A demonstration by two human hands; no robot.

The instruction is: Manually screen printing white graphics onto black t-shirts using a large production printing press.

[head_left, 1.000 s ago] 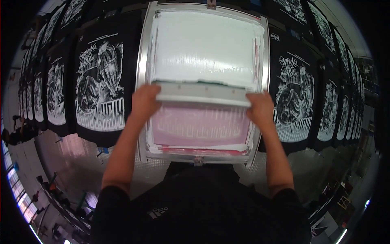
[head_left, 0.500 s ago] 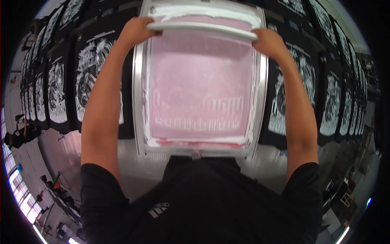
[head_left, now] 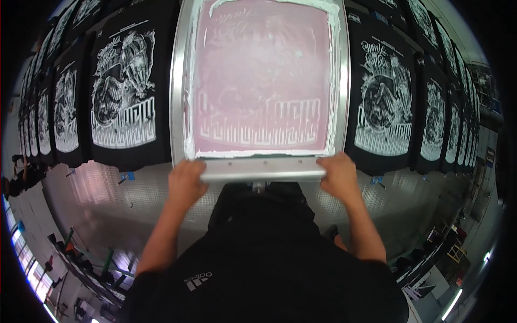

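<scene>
My left hand (head_left: 187,181) and my right hand (head_left: 339,175) grip either end of a long silver squeegee (head_left: 264,171) at the near edge of a screen-printing screen (head_left: 261,75). The pink mesh shows a faint reversed design, and thick white ink lines its edges inside the metal frame (head_left: 177,81). Fingers of both hands curl over the squeegee bar, which lies level across the screen's near end. Whatever lies beneath the screen is hidden.
Rows of black shirts on platens, printed in white, flank the screen left (head_left: 123,91) and right (head_left: 383,102). A metal walkway (head_left: 102,199) runs beneath them. Another person in dark clothing (head_left: 21,177) is at the far left. Racks stand lower down at both sides.
The squeegee went from mid-screen to the far end, then came back to the near edge with both hands on it. The white ink sheet covering the upper mesh is gone, exposing pink.
</scene>
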